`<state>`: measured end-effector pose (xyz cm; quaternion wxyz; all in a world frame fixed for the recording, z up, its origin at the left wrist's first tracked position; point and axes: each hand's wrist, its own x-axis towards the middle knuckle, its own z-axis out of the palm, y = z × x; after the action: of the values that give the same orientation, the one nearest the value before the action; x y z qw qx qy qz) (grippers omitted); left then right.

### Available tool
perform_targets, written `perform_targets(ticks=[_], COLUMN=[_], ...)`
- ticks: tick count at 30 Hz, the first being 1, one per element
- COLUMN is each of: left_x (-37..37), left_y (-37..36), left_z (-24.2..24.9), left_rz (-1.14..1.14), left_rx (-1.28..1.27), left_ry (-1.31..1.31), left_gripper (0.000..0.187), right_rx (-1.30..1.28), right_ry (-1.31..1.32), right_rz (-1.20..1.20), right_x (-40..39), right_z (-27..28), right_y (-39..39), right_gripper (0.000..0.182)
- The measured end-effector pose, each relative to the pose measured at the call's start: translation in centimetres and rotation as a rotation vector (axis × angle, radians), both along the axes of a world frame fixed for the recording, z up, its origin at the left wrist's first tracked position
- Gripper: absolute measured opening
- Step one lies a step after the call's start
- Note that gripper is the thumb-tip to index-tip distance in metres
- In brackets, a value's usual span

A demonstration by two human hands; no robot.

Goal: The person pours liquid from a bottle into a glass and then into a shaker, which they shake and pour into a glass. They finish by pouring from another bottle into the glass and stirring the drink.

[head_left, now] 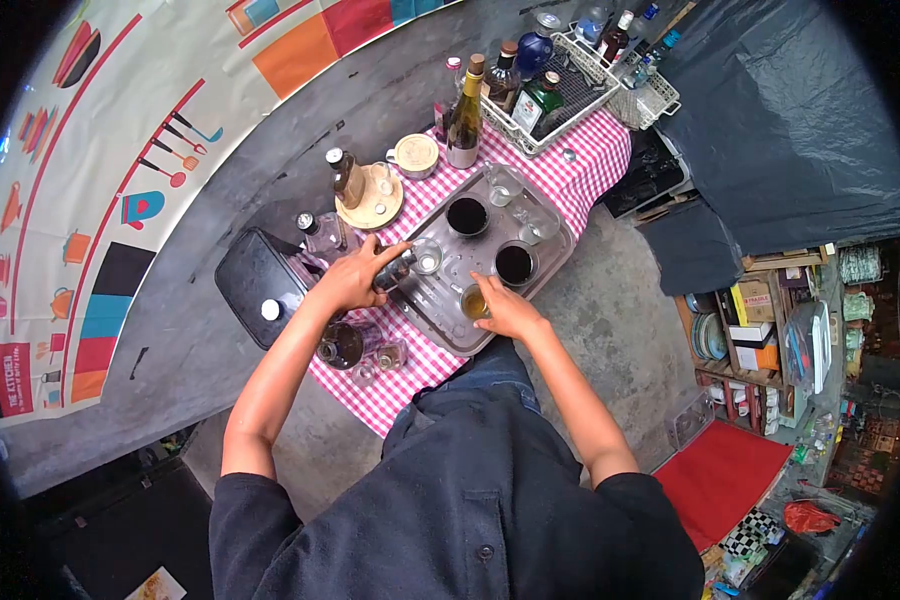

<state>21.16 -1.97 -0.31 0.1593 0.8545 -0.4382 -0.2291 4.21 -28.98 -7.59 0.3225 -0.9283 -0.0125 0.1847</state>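
My left hand (353, 277) is closed around a dark, shiny glass vessel (395, 270), tilted over the left side of the grey tray (435, 325). Right beside its end stands a clear glass (427, 257). With my right hand (511, 312) I grip a glass of amber liquid (473, 303) low on the tray, fingers around its side. Two glasses of dark liquid are near it: one glass (515, 263) just beyond my right hand, another glass (467, 216) farther up. Clear empty glasses (537, 226) lie or stand along the tray's far right side.
A wine bottle (465, 125), a lidded cup (415, 154) and a wooden plate (382, 214) line the wall side of the checkered cloth. Several bottles fill a white wire basket (530, 145). A dark bottle (341, 345) and small jars (391, 355) stand below my left forearm.
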Motion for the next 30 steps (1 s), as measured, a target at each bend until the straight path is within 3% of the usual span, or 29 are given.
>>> perform_targets(ticks=[9,30], left_x=[0.2,0.9], left_y=[-0.3,-0.6], left_z=[-0.4,-1.7], left_rz=[0.013,-0.049], left_rx=[0.036,0.084], left_ry=[0.055,0.029], left_gripper=[0.101,0.104], right_rx=[0.035,0.019], right_ry=[0.072,0.065], right_rz=[0.022,0.039], right_x=[0.3,0.5], right_z=[-0.7,-1.0], right_y=[-0.3,-0.3], right_gripper=[0.081,0.08])
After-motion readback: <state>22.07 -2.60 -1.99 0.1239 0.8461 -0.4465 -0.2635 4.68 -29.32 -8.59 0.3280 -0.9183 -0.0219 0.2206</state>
